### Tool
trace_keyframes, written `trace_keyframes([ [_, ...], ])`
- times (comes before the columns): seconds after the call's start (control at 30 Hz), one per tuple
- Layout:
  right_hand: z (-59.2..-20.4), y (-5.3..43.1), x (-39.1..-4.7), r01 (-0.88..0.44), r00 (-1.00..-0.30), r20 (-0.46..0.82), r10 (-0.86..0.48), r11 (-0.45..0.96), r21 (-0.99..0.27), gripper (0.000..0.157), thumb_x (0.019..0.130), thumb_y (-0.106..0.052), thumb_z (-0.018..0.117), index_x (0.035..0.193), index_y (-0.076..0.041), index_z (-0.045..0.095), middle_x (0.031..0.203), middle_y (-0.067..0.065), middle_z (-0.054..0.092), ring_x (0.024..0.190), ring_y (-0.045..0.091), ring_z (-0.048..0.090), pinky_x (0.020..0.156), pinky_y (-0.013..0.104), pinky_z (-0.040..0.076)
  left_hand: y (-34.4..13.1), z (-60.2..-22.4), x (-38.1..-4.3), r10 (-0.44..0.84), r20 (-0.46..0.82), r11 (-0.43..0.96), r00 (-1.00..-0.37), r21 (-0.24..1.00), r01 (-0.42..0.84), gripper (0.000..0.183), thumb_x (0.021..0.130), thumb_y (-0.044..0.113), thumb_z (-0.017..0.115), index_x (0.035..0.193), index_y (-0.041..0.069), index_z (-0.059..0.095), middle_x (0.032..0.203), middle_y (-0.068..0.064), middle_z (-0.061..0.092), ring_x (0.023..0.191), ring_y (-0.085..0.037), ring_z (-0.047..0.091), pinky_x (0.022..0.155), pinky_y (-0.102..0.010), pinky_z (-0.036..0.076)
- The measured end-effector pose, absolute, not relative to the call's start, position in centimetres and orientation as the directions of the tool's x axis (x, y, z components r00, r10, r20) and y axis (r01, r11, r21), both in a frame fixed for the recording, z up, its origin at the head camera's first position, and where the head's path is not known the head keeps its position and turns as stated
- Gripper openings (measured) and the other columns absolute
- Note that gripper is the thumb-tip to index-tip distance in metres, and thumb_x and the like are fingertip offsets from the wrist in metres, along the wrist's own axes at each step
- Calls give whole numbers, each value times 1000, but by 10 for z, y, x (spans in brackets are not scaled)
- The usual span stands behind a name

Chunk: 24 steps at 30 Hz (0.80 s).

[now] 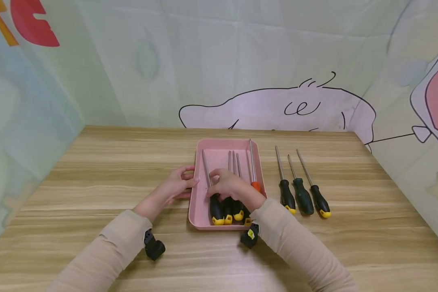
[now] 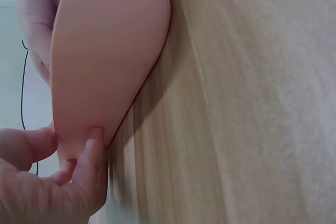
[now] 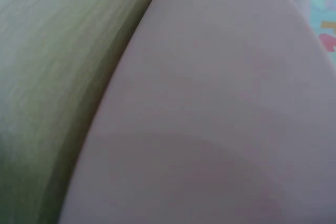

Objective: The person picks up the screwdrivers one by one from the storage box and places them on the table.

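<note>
A pink tray [image 1: 194, 202] lies on the table with several screwdrivers inside, most with black handles and yellow ends. My left hand [image 1: 175, 183] pinches the tray's left wall, thumb at the rim and fingers against the outside, as the left wrist view shows. Reaching over the tray, my right hand [image 1: 228, 184] has curled fingers and thumb at the top of the leftmost screwdriver's [image 1: 216, 210] handle. The hand covers parts of the middle screwdrivers [image 1: 237, 211]. An orange-handled screwdriver [image 1: 255, 185] leans along the right side. The tray's outer wall [image 3: 199, 103] fills most of the right wrist view.
To the right of the tray, three screwdrivers lie side by side on the wooden table [image 1: 106, 170]: a black-and-yellow one [image 1: 287, 196], a dark green one [image 1: 303, 196] and another black-and-yellow one [image 1: 320, 200]. A printed cloth [image 1: 131, 81] hangs behind the table.
</note>
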State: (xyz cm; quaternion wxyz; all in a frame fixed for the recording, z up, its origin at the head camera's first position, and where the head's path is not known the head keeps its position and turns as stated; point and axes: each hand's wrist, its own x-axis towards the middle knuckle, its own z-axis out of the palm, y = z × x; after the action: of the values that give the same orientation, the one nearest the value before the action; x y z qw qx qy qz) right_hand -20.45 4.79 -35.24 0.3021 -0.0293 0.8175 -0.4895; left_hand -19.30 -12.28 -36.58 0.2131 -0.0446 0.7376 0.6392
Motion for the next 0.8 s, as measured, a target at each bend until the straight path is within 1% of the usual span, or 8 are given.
trace_keyframes([
  [0.23, -352, 50, -206, 279, -811, -469, -349, 473, -836, 63, 76, 1, 72, 132, -3, 43, 111, 19, 51, 82, 26, 57, 70, 38, 55, -122, -365, -193, 210, -370, 178, -905, 925, -336, 53, 96, 8, 49, 144, 2, 26, 136, -26, 39, 109, -30, 52, 79, -38, 52],
  [0.47, -348, 53, -205, 307, -807, -467, -362, 419, -855, 64, 78, 3, 70, 134, -5, 42, 111, 19, 50, 87, 27, 55, 75, 39, 54, -122, -366, -193, 208, -369, 176, -906, 925, -337, 54, 96, 8, 49, 144, 3, 25, 136, -25, 38, 111, -32, 51, 81, -40, 52],
  [0.8, -344, 60, -206, 329, -799, -458, -390, 355, -875, 63, 79, 3, 68, 135, -5, 41, 111, 19, 49, 88, 26, 56, 76, 38, 54, -121, -367, -194, 201, -372, 184, -906, 923, -338, 52, 96, 7, 49, 144, 3, 27, 136, -25, 39, 111, -32, 51, 82, -40, 51],
])
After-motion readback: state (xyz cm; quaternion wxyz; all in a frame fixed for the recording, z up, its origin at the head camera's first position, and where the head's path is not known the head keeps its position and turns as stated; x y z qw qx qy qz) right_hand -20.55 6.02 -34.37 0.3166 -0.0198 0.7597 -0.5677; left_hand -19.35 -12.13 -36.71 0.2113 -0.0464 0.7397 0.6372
